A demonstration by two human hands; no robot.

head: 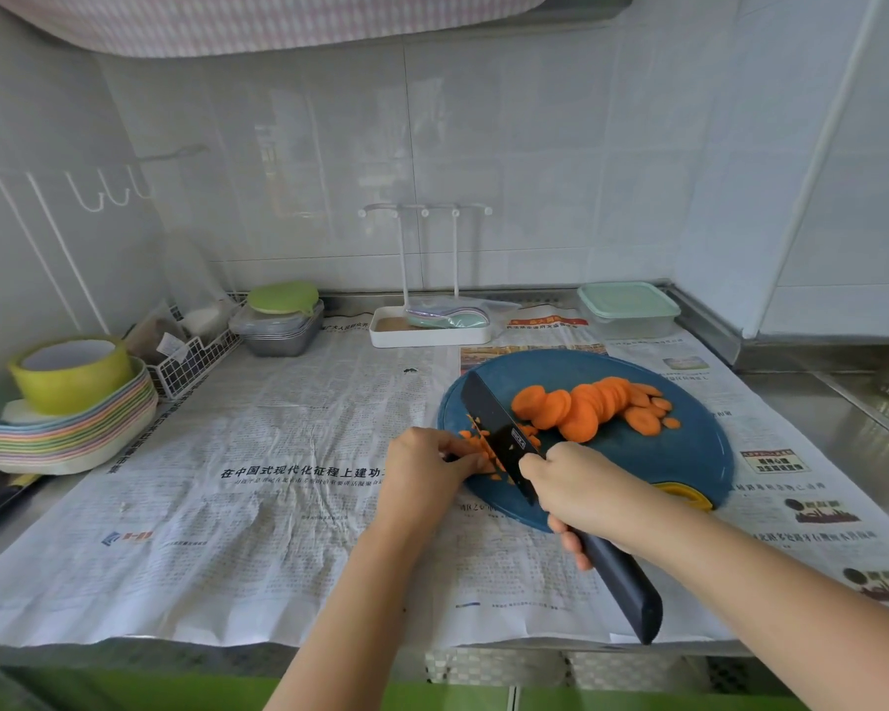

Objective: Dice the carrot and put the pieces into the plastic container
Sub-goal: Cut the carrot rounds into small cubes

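Observation:
A round blue cutting board (689, 454) lies on the newspaper-covered counter. Several orange carrot slices (586, 405) lie fanned across its middle. My right hand (581, 487) grips the dark handle of a black knife (504, 438), whose blade stands edge-down at the board's left side. My left hand (427, 461) has curled fingers that pinch a small clump of carrot pieces (476, 443) against the blade. Small diced bits lie around the blade. A clear plastic container (629, 310) with a pale green lid stands closed at the back right, far from both hands.
A white rack tray (429, 328) stands behind the board. At the back left are grey trays under a green lid (283, 320), a wire basket (196, 359), and stacked coloured plates with a yellow-green bowl (68, 372). A steel ledge runs along the right.

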